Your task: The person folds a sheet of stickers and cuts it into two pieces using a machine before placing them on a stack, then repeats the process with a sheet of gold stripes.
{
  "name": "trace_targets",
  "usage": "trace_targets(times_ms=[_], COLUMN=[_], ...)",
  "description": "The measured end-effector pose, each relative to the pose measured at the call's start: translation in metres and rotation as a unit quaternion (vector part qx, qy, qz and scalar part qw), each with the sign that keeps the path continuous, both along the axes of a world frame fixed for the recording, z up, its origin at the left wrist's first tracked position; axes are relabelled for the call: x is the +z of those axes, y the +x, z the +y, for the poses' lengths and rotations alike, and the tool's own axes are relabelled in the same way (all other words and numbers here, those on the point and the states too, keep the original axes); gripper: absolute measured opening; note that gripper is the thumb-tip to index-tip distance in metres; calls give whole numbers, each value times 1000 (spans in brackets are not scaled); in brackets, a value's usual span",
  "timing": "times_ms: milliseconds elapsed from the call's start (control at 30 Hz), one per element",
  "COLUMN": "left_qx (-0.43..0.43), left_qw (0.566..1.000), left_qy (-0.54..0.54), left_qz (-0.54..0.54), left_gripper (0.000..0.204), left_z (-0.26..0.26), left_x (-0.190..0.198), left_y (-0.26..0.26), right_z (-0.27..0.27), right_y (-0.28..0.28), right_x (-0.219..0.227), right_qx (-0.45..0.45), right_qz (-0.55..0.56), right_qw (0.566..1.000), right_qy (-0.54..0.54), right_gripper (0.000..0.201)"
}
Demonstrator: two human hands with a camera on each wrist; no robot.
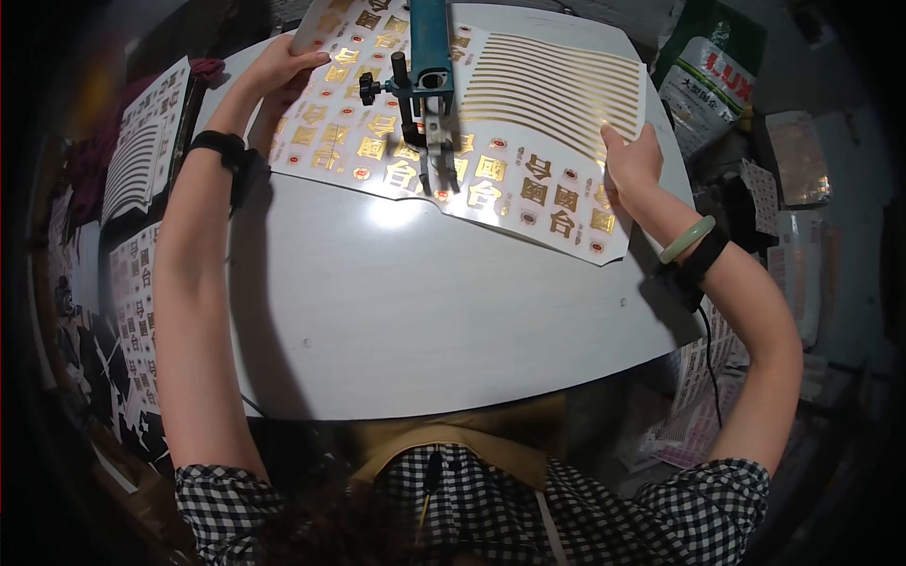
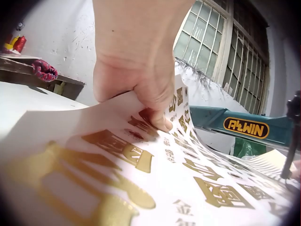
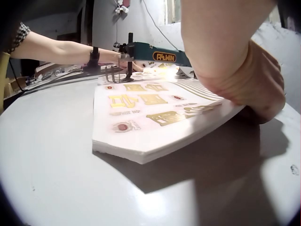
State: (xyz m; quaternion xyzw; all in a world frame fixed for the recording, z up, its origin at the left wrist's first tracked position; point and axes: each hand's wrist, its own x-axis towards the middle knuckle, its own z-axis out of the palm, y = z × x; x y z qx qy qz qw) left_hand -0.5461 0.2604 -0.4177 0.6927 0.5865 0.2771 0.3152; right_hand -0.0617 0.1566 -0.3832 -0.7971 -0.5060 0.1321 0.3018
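Observation:
A white printed sheet stack (image 1: pixel 528 226) with gold Chinese characters and gold stripes lies across a white table, under the arm of a teal scroll saw (image 1: pixel 430 42). Its near edge is notched where it meets the saw's head. My left hand (image 1: pixel 288 64) grips the far left edge, thumb on top; in the left wrist view the sheet (image 2: pixel 108 155) bows upward by that hand. At the right edge my right hand (image 1: pixel 634 162) holds the stack, its thumb over the stripes and fingers hidden below. The right wrist view shows the stack's thick layered edge (image 3: pixel 155 153) raised over the table.
The white table (image 1: pixel 425 321) has a curved rim close to the body. A green and white bag (image 1: pixel 713 80) stands beyond its right side. More printed sheets (image 1: pixel 142 151) stand at the left. Paper scraps (image 1: pixel 679 424) lie below on the right.

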Motion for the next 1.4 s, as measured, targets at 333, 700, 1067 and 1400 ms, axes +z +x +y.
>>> trace_targets(times_ms=[333, 700, 1067, 1400], left_qx=[23, 59, 65, 52], left_qw=[998, 997, 997, 996], left_qy=[3, -55, 8, 12], left_qz=[-53, -20, -49, -68], left_gripper=[36, 39, 38, 36], left_z=[-15, -47, -39, -32], left_x=[-8, 7, 0, 2], left_y=[-5, -12, -5, -4], right_z=[24, 53, 56, 60], right_y=[9, 7, 10, 8], right_x=[-7, -12, -16, -18], right_qx=[55, 113, 97, 85], right_qz=[-40, -49, -70, -63], right_qw=[997, 991, 991, 992], right_qy=[28, 59, 58, 67], right_gripper=[41, 38, 41, 42])
